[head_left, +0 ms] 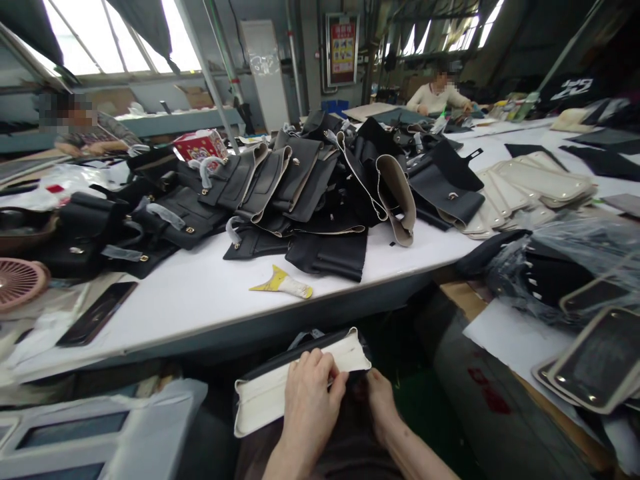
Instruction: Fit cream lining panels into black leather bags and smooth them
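Note:
In front of my body, at lap height, lies a black bag (260, 367) with its long cream-coloured face (260, 403) turned up toward me. My left hand (313, 393) rests across that face, fingers curled and thumb pressed near its right half. At the bag's right end, my right hand (383, 400) grips the dark edge; its fingertips are partly hidden underneath. A grey wrapped strap (306, 337) shows behind the bag's far side. Beyond, on the white table (200, 300), lies a yellow-and-white scraper-shaped tool (283, 283).
Black bag pieces (295, 180) are heaped on the table. A phone (97, 313) and pink fan (20, 283) lie left. Cream panels (525, 187) are stacked right, above framed panels (595, 360) beside plastic wrap. Two people (440, 93) sit farther back.

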A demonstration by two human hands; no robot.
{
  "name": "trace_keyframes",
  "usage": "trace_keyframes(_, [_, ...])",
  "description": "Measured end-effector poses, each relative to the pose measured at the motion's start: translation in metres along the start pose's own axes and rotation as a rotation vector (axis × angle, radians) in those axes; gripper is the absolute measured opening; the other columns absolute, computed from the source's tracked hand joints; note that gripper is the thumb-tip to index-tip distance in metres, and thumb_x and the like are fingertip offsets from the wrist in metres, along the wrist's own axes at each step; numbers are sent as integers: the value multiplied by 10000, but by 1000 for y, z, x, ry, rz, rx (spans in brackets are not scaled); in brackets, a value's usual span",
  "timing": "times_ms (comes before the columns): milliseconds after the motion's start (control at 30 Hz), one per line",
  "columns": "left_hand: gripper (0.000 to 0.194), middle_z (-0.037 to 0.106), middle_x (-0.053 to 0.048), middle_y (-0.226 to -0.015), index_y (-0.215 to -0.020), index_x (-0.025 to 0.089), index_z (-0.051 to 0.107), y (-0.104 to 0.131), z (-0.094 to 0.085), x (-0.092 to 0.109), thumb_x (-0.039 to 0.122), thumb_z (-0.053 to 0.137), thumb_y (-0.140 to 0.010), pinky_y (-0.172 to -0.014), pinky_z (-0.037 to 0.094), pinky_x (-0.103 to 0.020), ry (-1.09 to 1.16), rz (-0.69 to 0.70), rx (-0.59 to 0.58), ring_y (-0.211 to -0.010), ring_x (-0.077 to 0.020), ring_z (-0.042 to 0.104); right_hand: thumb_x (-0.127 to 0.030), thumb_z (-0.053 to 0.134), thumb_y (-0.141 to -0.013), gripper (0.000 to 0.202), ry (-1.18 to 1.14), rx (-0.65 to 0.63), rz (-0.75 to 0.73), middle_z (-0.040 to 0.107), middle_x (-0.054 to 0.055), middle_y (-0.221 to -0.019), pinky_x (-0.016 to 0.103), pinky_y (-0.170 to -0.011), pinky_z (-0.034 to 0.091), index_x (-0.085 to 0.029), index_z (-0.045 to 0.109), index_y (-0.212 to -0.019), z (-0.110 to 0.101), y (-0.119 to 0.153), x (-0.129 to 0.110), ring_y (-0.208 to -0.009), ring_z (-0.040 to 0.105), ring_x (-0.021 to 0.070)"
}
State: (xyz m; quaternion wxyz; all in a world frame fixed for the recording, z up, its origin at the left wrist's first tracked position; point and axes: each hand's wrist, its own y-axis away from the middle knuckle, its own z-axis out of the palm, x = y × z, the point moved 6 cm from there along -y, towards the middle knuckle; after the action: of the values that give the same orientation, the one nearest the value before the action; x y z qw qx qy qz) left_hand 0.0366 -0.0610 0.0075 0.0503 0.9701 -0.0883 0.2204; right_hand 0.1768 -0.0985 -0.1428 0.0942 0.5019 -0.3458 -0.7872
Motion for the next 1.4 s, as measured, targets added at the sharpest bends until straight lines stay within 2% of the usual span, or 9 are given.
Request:
trace_keyframes(67, [163,615,-20,-822,-730,220,565,1,0,1,262,551,-887,-745,355,-361,-6,2,16,-858,-220,550,-298,662,-856,135,162,-7,-224,668,34,-827,298,-741,544,-172,671,-806,-12,20,-22,-769,616,166])
trace_keyframes(100, [161,613,-20,-821,-732,220,565,2,0,2,262,551,-887,-746,354,-361,-11,5,23,-858,-220,549,-275,641,-865,103,278,-42,-409,685,60,-938,319,-823,543,-190,695,-884,-14,35,-37,-881,628,196])
trace_keyframes(167, [159,612,-20,-824,-738,221,566,3,0,3,261,544,-891,-747,354,-358,-20,16,35,-859,-219,549,-190,550,-900,257,594,-143,-891,660,88,-1164,364,-959,520,-217,667,-1127,-6,74,-63,-1096,599,230])
trace_keyframes(233, [162,612,-20,-823,-740,222,564,5,0,3,255,532,-895,-749,354,-358,-28,24,44,-856,-217,549,-80,471,-893,439,904,-208,-1323,620,115,-1274,396,-1003,519,-184,558,-1310,10,110,-72,-1216,550,239])
trace_keyframes(333, [166,610,-17,-816,-735,220,554,6,0,2,237,515,-896,-749,353,-362,-36,26,51,-847,-216,544,-34,453,-864,519,1202,-121,-1559,596,155,-1321,424,-983,549,-96,475,-1379,28,125,-69,-1282,503,267])
trace_keyframes(467, [157,606,-14,-813,-740,219,549,8,0,0,214,510,-891,-746,349,-369,-28,28,71,-839,-216,534,-89,460,-872,484,1456,-16,-1587,582,179,-1344,472,-951,571,-41,495,-1353,42,117,-57,-1292,494,312])
trace_keyframes(667, [182,618,-27,-845,-784,222,580,20,-3,-3,214,470,-929,-769,358,-374,33,51,110,-859,-217,535,-109,477,-862,459,1549,25,-1624,593,218,-1313,499,-951,567,7,533,-1303,49,115,-47,-1262,516,338])
trace_keyframes(1267, [190,678,-21,-834,-768,251,635,63,-35,-65,293,524,-917,-861,328,-422,90,-125,252,-872,-225,567,-150,523,-871,426,1535,-82,-1642,624,219,-1234,479,-954,569,13,562,-1263,95,135,-22,-1234,515,342])
trace_keyframes(1400, [154,671,-25,-852,-753,248,641,77,-38,-81,288,573,-885,-894,317,-444,84,-145,375,-891,-237,558,-128,501,-868,402,1517,-128,-1668,638,215,-1202,472,-947,575,16,583,-1234,111,144,-15,-1206,533,338])
